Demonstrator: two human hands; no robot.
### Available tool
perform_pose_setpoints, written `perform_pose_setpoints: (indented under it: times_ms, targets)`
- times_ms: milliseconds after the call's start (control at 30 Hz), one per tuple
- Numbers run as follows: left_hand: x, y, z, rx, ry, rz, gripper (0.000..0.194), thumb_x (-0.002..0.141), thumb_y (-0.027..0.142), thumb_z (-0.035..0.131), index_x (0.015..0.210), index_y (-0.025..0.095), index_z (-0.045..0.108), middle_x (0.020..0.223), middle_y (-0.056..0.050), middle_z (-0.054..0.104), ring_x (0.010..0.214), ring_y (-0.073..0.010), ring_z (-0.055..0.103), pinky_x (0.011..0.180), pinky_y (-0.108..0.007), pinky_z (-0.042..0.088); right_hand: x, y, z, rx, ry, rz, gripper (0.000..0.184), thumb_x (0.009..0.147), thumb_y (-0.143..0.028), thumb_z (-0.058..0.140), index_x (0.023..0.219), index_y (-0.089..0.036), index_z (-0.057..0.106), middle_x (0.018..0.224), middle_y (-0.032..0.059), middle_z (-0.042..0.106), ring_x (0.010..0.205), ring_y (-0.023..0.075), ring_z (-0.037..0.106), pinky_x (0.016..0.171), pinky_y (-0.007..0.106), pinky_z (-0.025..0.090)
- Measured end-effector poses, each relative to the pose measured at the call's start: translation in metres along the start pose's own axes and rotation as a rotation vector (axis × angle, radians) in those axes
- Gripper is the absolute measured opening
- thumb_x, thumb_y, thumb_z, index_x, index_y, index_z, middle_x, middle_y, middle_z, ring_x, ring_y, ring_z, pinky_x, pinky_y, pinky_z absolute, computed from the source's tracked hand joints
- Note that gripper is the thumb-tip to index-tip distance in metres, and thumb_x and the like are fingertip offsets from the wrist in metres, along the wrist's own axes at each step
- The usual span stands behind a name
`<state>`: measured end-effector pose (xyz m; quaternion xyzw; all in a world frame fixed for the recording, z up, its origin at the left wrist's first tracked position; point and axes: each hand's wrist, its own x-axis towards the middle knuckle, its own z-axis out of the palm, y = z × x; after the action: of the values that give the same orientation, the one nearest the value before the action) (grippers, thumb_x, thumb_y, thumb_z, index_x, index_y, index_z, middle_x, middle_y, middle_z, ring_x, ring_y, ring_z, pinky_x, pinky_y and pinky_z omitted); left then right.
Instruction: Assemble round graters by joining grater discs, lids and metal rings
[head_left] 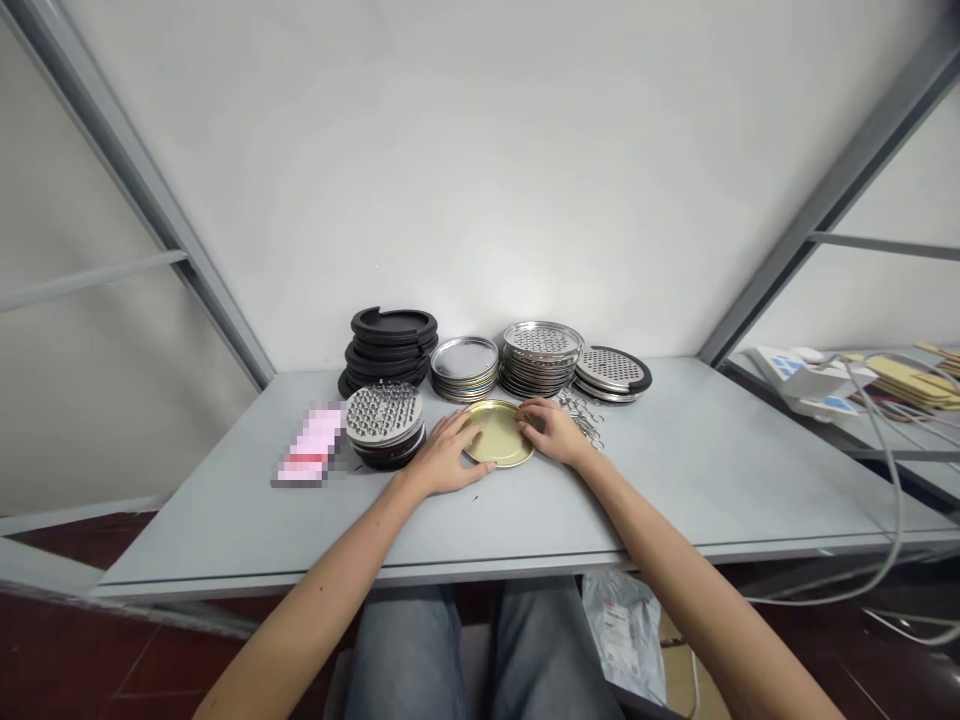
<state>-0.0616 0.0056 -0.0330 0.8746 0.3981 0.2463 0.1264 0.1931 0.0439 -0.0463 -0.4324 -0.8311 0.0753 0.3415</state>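
A shallow round gold tin lid (501,436) lies on the table between my hands. My left hand (444,456) grips its left edge, the thumb along the near rim and the fingers at the far left. On the opposite side my right hand (555,432) has its fingers closed at the rim. Close to my left hand stands a pile topped by a perforated metal grater disc (384,413). Small metal loops (587,418) lie loose just beyond my right hand. Behind the lid are a stack of plain round lids (465,358) and a stack of perforated metal discs (543,342).
Black rings (393,325) are piled at the back left. Perforated discs with a black edge piece (615,372) lie at the back right. A blurred pink item (313,442) rests on the left. White cables (896,500) hang by the right side table.
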Motion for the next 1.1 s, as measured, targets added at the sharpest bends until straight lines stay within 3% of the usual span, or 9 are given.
perform_pose_setpoints:
  times_ms: [633,833,967,1100]
  targets:
    - [-0.005,0.008,-0.004,0.013,0.03,0.006,0.059,0.073,0.048,0.068,0.123,0.019,0.053,0.138,-0.014,0.045,0.131,-0.0294,0.04,0.108,-0.043,0.035,-0.001,0.002,-0.002,0.019,-0.01,0.087,0.018,0.078,-0.025,0.054,0.084,-0.018,0.07,0.089,0.0067,0.071,0.087,0.0228,0.062,0.087,0.038,0.043]
    - [-0.009,0.02,-0.007,0.042,0.068,0.031,0.055,0.079,0.04,0.064,0.127,0.017,0.051,0.14,-0.014,0.043,0.13,-0.0279,0.041,0.109,-0.042,0.035,-0.002,0.004,-0.002,0.018,-0.007,0.113,0.019,0.08,-0.025,0.053,0.085,-0.018,0.07,0.091,0.0066,0.071,0.089,0.0225,0.062,0.088,0.037,0.044]
    - [-0.022,0.038,-0.024,0.055,0.157,0.11,0.038,0.087,0.033,0.053,0.123,0.019,0.055,0.132,-0.011,0.053,0.122,-0.024,0.049,0.105,-0.04,0.04,-0.002,0.005,-0.003,0.026,-0.006,0.12,0.019,0.079,-0.025,0.053,0.084,-0.018,0.07,0.092,0.0058,0.072,0.089,0.0223,0.063,0.087,0.036,0.044]
    - [-0.035,0.052,-0.067,0.097,0.329,0.131,0.028,0.089,0.029,0.05,0.114,0.022,0.06,0.118,-0.007,0.062,0.112,-0.0209,0.056,0.101,-0.037,0.043,-0.001,0.004,-0.003,0.036,-0.01,0.127,0.02,0.079,-0.025,0.053,0.085,-0.018,0.07,0.091,0.0061,0.072,0.088,0.0226,0.063,0.084,0.035,0.046]
